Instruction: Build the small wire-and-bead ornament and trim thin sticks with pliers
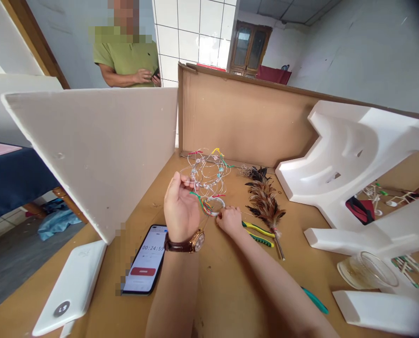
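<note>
Near the middle of the brown table, my left hand (183,206), palm turned up and a watch on its wrist, pinches the edge of a round wire frame with clear and pale blue beads (207,173). Red, yellow and green ties show on its loose wire loops. Just below hangs or lies a smaller ring wound with coloured strands (214,205); which, I cannot tell. My right hand (230,219) has its fingers closed on the lower right edge of this ring. Right of my right hand are yellow-green pliers (260,233) and a brown feather bundle (265,197).
A phone showing a timer (146,258) and a white power bank (72,286) lie at the left. White foam boards (100,150) and a cardboard wall (247,122) surround the table (226,300). A glass (366,271) stands right. Behind, a person in green (128,58) holds a phone.
</note>
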`<move>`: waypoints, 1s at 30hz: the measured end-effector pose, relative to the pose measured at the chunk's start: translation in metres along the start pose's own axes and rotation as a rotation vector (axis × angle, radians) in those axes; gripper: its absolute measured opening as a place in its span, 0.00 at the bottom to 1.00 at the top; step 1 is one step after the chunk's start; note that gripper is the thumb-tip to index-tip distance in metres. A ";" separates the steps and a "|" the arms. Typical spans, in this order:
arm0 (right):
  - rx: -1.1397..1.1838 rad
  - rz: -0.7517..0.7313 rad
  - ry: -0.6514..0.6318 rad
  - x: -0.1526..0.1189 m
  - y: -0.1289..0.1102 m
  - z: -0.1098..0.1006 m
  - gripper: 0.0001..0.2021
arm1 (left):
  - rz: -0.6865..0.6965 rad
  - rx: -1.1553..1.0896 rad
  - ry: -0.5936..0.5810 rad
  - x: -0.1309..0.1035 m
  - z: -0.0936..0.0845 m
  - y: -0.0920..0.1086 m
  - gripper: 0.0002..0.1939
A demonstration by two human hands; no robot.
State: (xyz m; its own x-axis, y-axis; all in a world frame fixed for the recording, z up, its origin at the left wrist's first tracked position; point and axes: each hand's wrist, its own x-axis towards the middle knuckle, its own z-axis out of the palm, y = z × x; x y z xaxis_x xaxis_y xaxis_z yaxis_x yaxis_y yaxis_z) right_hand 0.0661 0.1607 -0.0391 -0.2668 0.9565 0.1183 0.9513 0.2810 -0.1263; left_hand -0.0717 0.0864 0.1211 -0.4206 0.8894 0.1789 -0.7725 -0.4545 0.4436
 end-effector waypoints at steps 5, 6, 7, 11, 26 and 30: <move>0.070 0.040 0.020 -0.001 -0.004 0.002 0.09 | 0.006 0.010 0.013 0.000 -0.001 0.001 0.10; 0.092 0.048 0.021 -0.001 -0.003 0.001 0.09 | 0.005 0.009 0.010 0.001 -0.001 0.002 0.10; 0.117 0.058 0.021 0.000 -0.002 -0.001 0.09 | 0.003 0.007 0.006 0.001 -0.001 0.002 0.11; 0.259 0.094 -0.002 0.006 0.013 -0.016 0.09 | -0.011 -0.013 0.004 0.001 -0.001 0.001 0.10; 0.854 0.074 0.069 -0.013 0.054 -0.068 0.14 | -0.034 0.024 -0.032 -0.003 0.002 -0.008 0.09; 1.031 0.151 0.054 -0.023 0.070 -0.066 0.11 | -0.041 0.062 -0.056 -0.005 0.003 -0.014 0.09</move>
State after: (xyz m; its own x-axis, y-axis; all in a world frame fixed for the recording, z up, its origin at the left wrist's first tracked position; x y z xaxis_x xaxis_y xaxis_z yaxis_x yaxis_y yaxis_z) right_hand 0.1490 0.1528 0.0141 -0.1246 0.9896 0.0715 0.3745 0.1137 -0.9202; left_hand -0.0576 0.0888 0.1168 -0.3610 0.9092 0.2073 -0.7566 -0.4155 0.5049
